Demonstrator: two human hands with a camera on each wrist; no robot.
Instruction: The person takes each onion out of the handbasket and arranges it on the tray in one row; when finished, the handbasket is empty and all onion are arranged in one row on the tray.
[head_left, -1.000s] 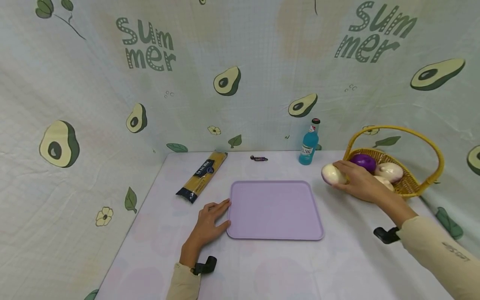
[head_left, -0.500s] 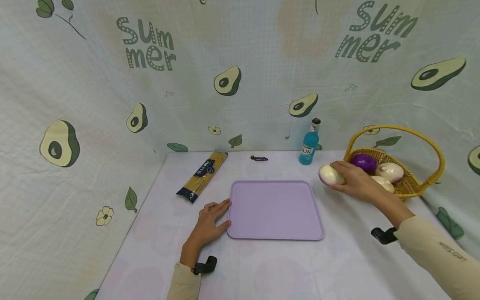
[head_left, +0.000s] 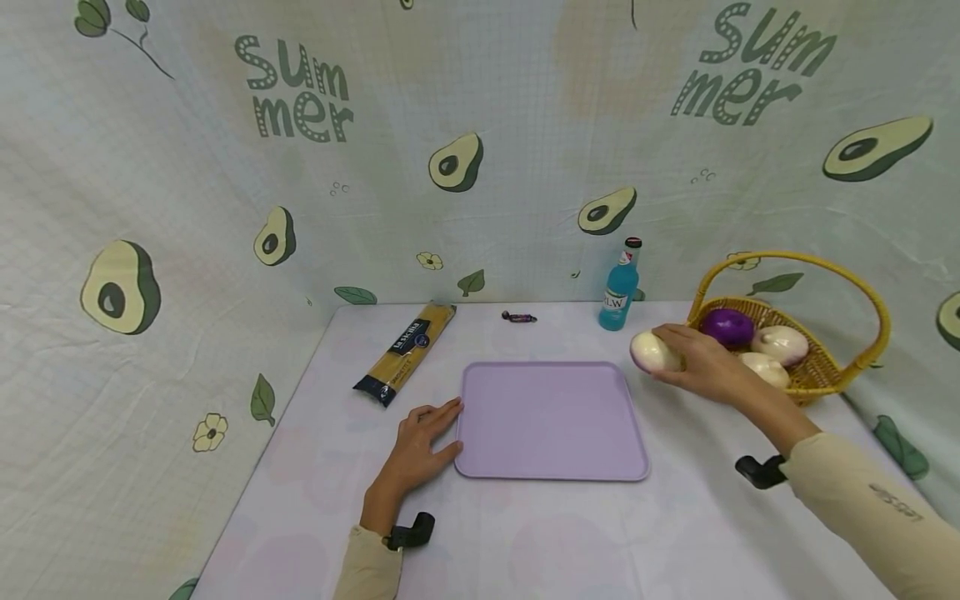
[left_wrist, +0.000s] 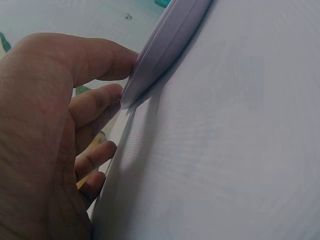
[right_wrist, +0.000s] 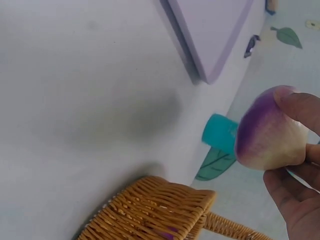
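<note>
My right hand (head_left: 707, 365) holds a white-and-purple turnip (head_left: 655, 352) between thumb and fingers, just left of the yellow wicker basket (head_left: 825, 379). In the right wrist view the turnip (right_wrist: 267, 132) shows a purple side and a cream side, raised above the table. Inside the basket lie a purple turnip (head_left: 727, 327) and two pale ones, one of them partly behind my hand. My left hand (head_left: 416, 446) rests at the left edge of the lilac tray (head_left: 551, 421). Its thumb and fingertips touch the tray's rim (left_wrist: 167, 47) in the left wrist view.
A blue bottle (head_left: 617, 287) stands upright behind the tray, to the right. A small wrapped candy (head_left: 518, 317) lies at the back of the table. Left of it lies a yellow pasta packet (head_left: 407, 350). The basket's tall handle (head_left: 795, 260) arches over its contents.
My right hand has moved slightly left with the turnip, away from the basket and toward the tray. The left hand and the tray stay where they were.
</note>
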